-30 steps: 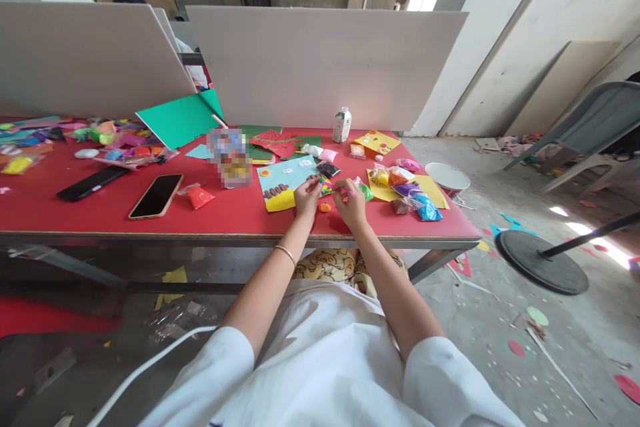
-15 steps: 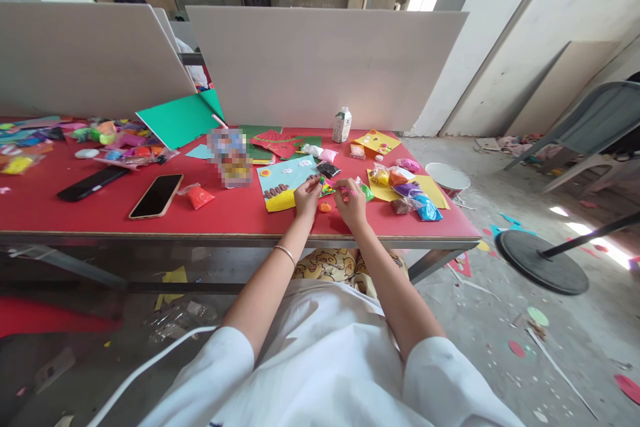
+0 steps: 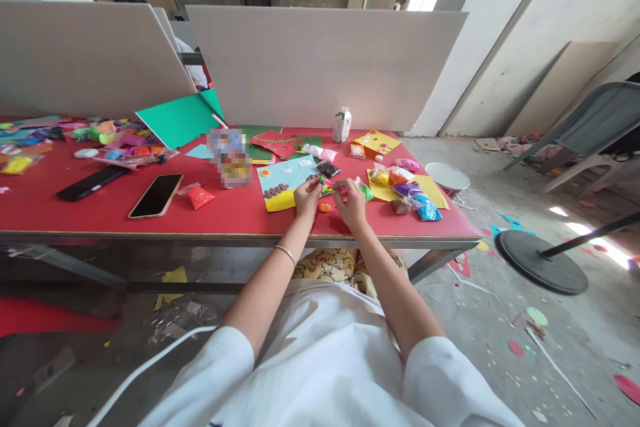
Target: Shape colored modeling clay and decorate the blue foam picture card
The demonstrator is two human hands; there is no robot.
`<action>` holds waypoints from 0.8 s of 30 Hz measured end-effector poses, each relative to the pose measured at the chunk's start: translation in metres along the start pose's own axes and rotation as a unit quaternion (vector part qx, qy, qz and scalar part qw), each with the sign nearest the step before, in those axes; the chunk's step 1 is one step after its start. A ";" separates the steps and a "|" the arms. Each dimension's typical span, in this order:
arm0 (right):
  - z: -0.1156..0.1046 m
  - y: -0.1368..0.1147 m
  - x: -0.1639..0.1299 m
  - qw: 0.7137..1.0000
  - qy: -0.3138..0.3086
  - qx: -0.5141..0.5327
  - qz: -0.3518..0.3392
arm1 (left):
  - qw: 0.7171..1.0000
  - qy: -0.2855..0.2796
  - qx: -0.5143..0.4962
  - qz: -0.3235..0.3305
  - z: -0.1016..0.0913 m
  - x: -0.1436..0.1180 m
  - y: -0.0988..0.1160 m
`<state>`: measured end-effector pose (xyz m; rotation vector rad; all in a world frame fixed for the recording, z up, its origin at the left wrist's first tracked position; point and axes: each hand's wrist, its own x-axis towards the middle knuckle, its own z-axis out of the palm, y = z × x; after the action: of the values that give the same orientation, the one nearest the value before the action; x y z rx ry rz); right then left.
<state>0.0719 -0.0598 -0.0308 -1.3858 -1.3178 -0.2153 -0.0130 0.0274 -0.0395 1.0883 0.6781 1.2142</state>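
Observation:
My left hand (image 3: 307, 199) is closed in a pinch at the table's near edge, with a tiny green bit at its fingertips. Facing it, my right hand (image 3: 351, 204) has its fingers pinched together. Pink shows at those fingers, too small to make out. Below the gap between my hands lies a small round orange clay piece (image 3: 325, 207). Left of my left hand, a light-blue picture card (image 3: 295, 175) carries a sun, clouds, brown shapes and a yellow strip. A green clay bag (image 3: 367, 193) lies just beyond my right hand.
Several clay bags, including a blue one (image 3: 429, 207), lie on yellow paper (image 3: 436, 192) at right. A carton (image 3: 342, 125) stands before the white board (image 3: 330, 67). At left are a phone (image 3: 156, 197), an orange bag (image 3: 200, 196) and a black case (image 3: 93, 183).

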 end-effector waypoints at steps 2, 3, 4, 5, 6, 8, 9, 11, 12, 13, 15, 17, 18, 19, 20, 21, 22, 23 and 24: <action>0.000 0.000 0.000 1.000 0.000 0.000 -0.003 | 1.000 0.000 0.004 0.001 0.000 -0.001 0.001; 0.000 0.000 0.000 1.000 0.000 0.000 -0.005 | 1.000 0.001 0.004 0.001 0.000 -0.001 0.001; 0.000 0.001 0.000 1.000 0.000 0.000 -0.006 | 1.000 0.001 0.005 0.001 0.000 -0.001 0.001; 0.000 0.001 0.000 1.000 0.000 0.000 -0.006 | 1.000 0.001 0.007 0.002 0.000 -0.001 0.001; 0.000 0.001 0.000 1.000 -0.001 0.000 -0.006 | 1.000 0.001 0.008 0.002 -0.001 -0.001 0.002; 0.001 0.002 0.000 1.000 -0.001 0.002 -0.008 | 1.000 0.001 0.012 0.000 -0.001 -0.001 0.001; 0.001 0.002 -0.001 1.000 0.001 0.002 -0.009 | 1.000 0.001 0.014 0.000 -0.001 0.000 0.001; 0.001 0.003 -0.001 1.000 0.007 0.003 -0.014 | 1.000 -0.001 0.016 -0.002 -0.001 0.000 0.000; 0.001 0.003 -0.001 1.000 0.011 0.003 -0.016 | 1.000 -0.001 0.015 -0.004 -0.001 0.001 -0.001; 0.001 0.003 -0.001 1.000 0.016 0.002 -0.017 | 1.000 0.000 0.014 -0.006 -0.001 0.001 -0.001; 0.001 0.003 -0.001 1.000 0.024 -0.001 -0.017 | 1.000 0.002 0.008 -0.009 -0.002 0.002 -0.003; 0.000 0.003 -0.001 1.000 0.025 -0.003 -0.015 | 1.000 0.001 0.003 -0.011 -0.002 0.004 -0.005; 0.000 0.004 -0.001 1.000 0.023 -0.003 -0.014 | 1.000 0.000 0.001 -0.011 -0.002 0.004 -0.005; 0.000 0.004 -0.001 1.000 0.020 -0.003 -0.013 | 1.000 -0.001 0.000 -0.011 -0.002 0.005 -0.006; 0.001 0.004 -0.001 1.000 0.019 -0.003 -0.012 | 1.000 -0.002 0.000 -0.011 -0.002 0.005 -0.006; 0.001 0.004 -0.001 1.000 0.018 -0.003 -0.012 | 1.000 -0.002 -0.001 -0.012 -0.002 0.005 -0.006; 0.001 0.004 0.000 1.000 0.018 -0.003 -0.012 | 1.000 -0.001 -0.003 -0.012 -0.001 0.005 -0.006; 0.001 0.004 0.000 1.000 0.019 -0.002 -0.013 | 1.000 0.000 -0.006 -0.012 -0.001 0.005 -0.006; 0.001 0.004 0.000 1.000 0.019 -0.002 -0.013 | 1.000 0.001 -0.009 -0.011 -0.001 0.004 -0.005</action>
<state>0.0745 -0.0582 -0.0336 -1.3625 -1.3048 -0.2606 -0.0105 0.0318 -0.0438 1.0612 0.6779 1.2006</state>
